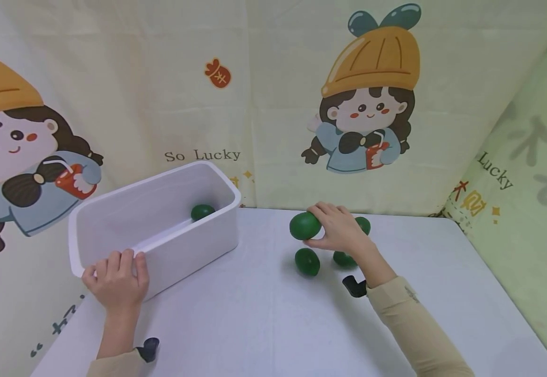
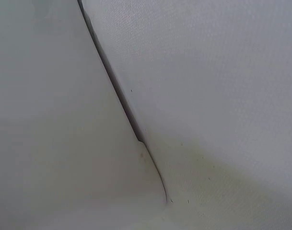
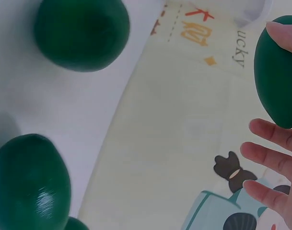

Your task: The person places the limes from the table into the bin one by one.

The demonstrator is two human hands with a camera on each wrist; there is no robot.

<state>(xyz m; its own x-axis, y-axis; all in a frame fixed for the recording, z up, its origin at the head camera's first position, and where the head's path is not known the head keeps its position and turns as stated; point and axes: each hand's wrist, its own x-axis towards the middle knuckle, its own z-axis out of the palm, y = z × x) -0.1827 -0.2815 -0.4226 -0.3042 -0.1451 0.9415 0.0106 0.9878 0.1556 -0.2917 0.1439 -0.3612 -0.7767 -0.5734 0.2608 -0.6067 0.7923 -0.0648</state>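
Observation:
My right hand [image 1: 339, 230] holds a glossy dark green lime [image 1: 304, 226] above the table, pinched between thumb and fingers. In the right wrist view this lime [image 3: 275, 76] tapers to a point, and the other fingers are spread beneath it. Under and around that hand on the table are three more limes: one in front [image 1: 307, 263], another lime [image 1: 344, 260] partly behind the wrist, and a lime [image 1: 362, 225] mostly hidden by the hand. At the left, my left hand [image 1: 120, 283] grips the near rim of a white rectangular bin [image 1: 198, 246]. One lime [image 1: 202, 212] lies inside its right end.
A white cloth covers the table [image 1: 254, 324]. Behind it hangs a cream printed curtain [image 1: 278, 131] with cartoon figures, and another printed panel [image 1: 528, 209] stands at the right. Only the bin's wall [image 2: 54, 105] and the table show in the left wrist view.

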